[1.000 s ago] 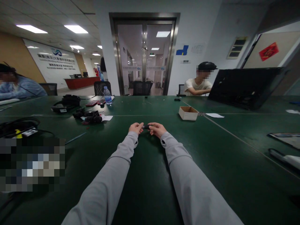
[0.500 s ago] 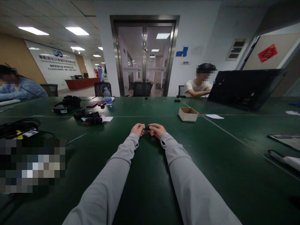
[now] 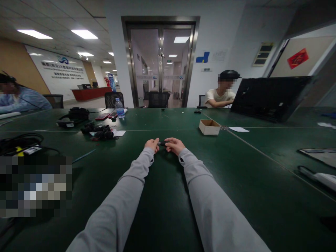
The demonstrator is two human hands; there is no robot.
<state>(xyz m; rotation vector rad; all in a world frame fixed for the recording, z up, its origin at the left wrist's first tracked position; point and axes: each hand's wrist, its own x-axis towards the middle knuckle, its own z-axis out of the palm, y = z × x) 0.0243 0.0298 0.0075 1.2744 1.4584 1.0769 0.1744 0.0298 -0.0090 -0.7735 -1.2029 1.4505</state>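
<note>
Over the middle of the green table [image 3: 162, 203], my hands face each other and pinch one small black stick-like object [image 3: 162, 143]. My left hand [image 3: 152, 145] is closed on its left end, where a paler grey part shows beside the fingertips. At the right end my right hand [image 3: 175, 145] grips it, fingers closed and covering that end. The object lies roughly level between them. It is too small and too covered to tell its exact kind.
An open cardboard box [image 3: 209, 127] stands beyond my right hand. Black gear [image 3: 98, 131] and a water bottle [image 3: 120, 109] sit to the left. Cables [image 3: 21, 141] lie far left, a large black screen [image 3: 270, 98] stands right. A person [image 3: 223, 94] sits across the table.
My hands have drawn slightly apart, the left one moving left, so more of the dark object shows between them. The whole view has shifted a little. Both hands keep their hold.
</note>
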